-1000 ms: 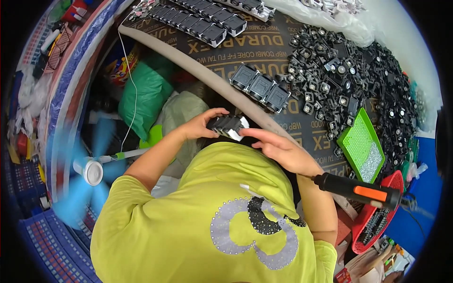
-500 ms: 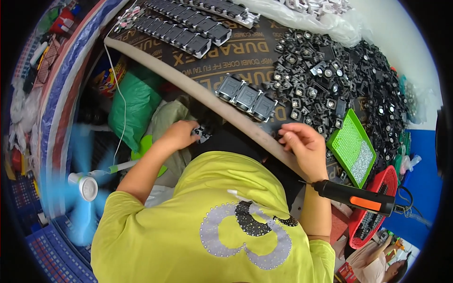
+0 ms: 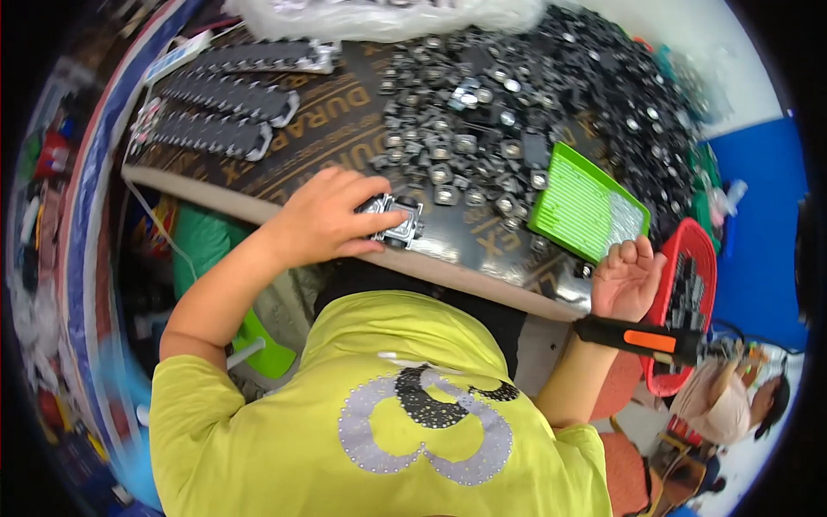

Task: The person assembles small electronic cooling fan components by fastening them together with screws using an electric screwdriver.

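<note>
My left hand [image 3: 332, 215] reaches over the front edge of the dark-topped table [image 3: 448, 274]. Its fingers close on a small black part with a silvery frame [image 3: 398, 222], partly covered by the hand. At the near corner of a green tray [image 3: 551, 211] holding tiny silvery screws [image 3: 627, 215] is my right hand [image 3: 627, 280]. Its palm shows, with fingers bent and the thumb apart; I see nothing held in it. A black and orange electric screwdriver [image 3: 642, 338] lies across my right wrist, its cable running off to the right.
Loose black parts with round metal pieces [image 3: 482, 129] form a big heap. Rows of joined black pieces [image 3: 211, 133] lie far left. A red basket [image 3: 708, 284] of black parts stands right of the tray. Another person [image 3: 728, 401] is at lower right; a blurred blue fan [image 3: 125, 388] at lower left.
My left hand has come up from below the table edge onto the tabletop. My right hand has moved right to the tray, with its thumb and fingers now apart. The view has shifted.
</note>
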Tool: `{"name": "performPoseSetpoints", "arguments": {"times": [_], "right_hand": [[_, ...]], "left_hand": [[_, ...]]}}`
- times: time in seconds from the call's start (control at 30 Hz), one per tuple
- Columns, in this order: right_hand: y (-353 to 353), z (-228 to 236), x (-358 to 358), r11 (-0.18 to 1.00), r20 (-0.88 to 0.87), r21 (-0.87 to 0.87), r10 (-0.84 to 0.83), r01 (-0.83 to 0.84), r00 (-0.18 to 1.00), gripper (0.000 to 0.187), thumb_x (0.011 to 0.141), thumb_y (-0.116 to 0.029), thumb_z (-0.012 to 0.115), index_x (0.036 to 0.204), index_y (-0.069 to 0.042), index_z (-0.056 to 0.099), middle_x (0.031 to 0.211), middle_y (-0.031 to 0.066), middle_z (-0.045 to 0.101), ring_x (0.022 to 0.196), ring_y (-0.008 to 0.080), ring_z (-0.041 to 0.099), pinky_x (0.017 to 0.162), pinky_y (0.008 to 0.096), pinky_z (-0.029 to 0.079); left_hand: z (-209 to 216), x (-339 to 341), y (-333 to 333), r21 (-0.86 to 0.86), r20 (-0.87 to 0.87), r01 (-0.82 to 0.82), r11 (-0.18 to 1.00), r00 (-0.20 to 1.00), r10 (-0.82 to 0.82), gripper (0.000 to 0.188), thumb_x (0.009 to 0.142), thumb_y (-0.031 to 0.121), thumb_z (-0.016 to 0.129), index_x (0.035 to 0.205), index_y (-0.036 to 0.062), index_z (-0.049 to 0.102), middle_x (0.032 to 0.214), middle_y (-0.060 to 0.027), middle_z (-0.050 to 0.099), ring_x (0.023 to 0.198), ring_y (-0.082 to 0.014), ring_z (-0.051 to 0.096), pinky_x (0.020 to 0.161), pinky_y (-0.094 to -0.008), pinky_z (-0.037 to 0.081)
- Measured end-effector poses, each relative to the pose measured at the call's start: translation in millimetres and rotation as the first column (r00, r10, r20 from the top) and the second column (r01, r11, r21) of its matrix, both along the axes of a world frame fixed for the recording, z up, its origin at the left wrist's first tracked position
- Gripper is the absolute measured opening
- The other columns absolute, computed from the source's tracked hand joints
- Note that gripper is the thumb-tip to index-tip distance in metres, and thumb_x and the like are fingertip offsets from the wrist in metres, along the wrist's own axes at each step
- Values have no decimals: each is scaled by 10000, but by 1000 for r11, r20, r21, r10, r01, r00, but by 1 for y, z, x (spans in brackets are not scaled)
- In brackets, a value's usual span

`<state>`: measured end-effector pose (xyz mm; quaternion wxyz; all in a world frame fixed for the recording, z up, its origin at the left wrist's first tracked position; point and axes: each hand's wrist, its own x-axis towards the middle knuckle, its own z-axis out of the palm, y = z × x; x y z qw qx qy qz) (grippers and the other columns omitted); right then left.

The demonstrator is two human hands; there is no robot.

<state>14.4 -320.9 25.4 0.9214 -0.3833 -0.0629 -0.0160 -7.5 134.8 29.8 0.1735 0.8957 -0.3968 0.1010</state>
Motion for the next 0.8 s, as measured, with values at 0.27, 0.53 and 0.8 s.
{"name": "performPoseSetpoints", "arguments": {"times": [0.27, 0.53, 0.8], "right_hand": [[-2, 25, -35, 969, 445, -249, 110, 5, 889, 876, 762, -725, 768, 1297, -50, 608, 975, 116, 656, 776, 250, 614, 666, 399, 507], [24, 37, -34, 915, 285, -402, 157, -31, 946, 595, 884, -544, 753, 1130, -42, 551, 831, 101, 587, 671, 215, 572, 596, 367, 492], [33, 63, -8, 919, 398, -386, 87, 81, 913, 312, 924, -216, 715, 1095, -44, 517, 821, 89, 546, 642, 189, 533, 588, 340, 480]], "left_hand": [[-14, 7, -101, -142, 27, 78, 987, 997, -75, 548, 728, 317, 845, 1198, 156, 614, 1278, -119, 573, 1094, -303, 577, 903, -448, 442], [17, 31, -128, -129, -144, 202, 971, 965, -219, 444, 744, 271, 847, 1102, 98, 648, 1293, -127, 543, 1181, -358, 532, 1008, -497, 430], [17, 47, -137, -170, -310, 262, 950, 901, -304, 400, 744, 201, 848, 1095, 124, 673, 1166, -113, 521, 1111, -317, 557, 927, -426, 478]]}}
